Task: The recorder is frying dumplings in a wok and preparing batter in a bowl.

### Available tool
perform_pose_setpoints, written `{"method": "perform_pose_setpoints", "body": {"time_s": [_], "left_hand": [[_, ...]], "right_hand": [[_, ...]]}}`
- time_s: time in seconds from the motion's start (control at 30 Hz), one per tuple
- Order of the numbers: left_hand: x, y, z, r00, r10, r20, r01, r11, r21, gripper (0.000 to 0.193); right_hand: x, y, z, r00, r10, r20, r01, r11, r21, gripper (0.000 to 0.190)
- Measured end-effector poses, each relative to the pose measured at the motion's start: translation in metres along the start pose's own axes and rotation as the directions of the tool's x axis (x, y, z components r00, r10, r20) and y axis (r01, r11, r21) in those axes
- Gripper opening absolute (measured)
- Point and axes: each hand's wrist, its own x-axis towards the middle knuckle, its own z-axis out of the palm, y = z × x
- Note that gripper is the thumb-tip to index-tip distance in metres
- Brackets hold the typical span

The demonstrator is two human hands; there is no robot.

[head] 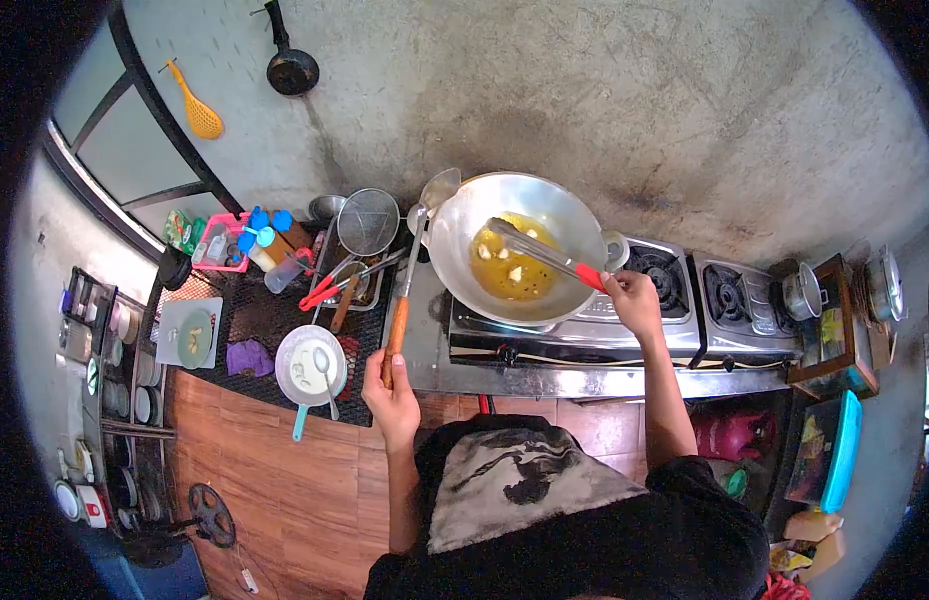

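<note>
My left hand point(392, 401) grips the wooden handle of a long metal spatula point(413, 259), whose blade rests near the left rim of a large metal wok point(453, 274). In my right hand point(635, 304) is a pair of red-handled tongs point(543, 253), reaching over the right side of the wok with the tips at the oil. Several pale pieces of food point(515, 274) sit in the yellow oil point(487, 283), with small dark specks around them. The wok stands on the left burner of a gas stove point(637, 322); that burner is hidden beneath it.
Left of the stove, a black mesh table point(247, 315) holds a pan of white batter point(308, 379) with a spoon, a tray point(374, 281) with another pair of tongs, a wire strainer point(368, 223) and a green plate point(195, 337). A pot point(802, 294) stands at the far right.
</note>
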Motion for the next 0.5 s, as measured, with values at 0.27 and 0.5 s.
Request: {"method": "perform_pose_setpoints", "body": {"time_s": [0.27,0.5], "left_hand": [[0.000,0.000,0.001,1.000,-0.008,0.011,0.008,1.000,0.012,0.019],[-0.001,0.000,0.004,1.000,0.028,0.011,-0.029,0.998,0.051,0.020]], "right_hand": [[-0.005,0.007,-0.010,0.997,0.019,-0.079,-0.031,0.988,-0.152,0.040],[-0.008,0.008,0.002,1.000,-0.014,0.014,0.015,0.997,-0.080,0.041]]}}
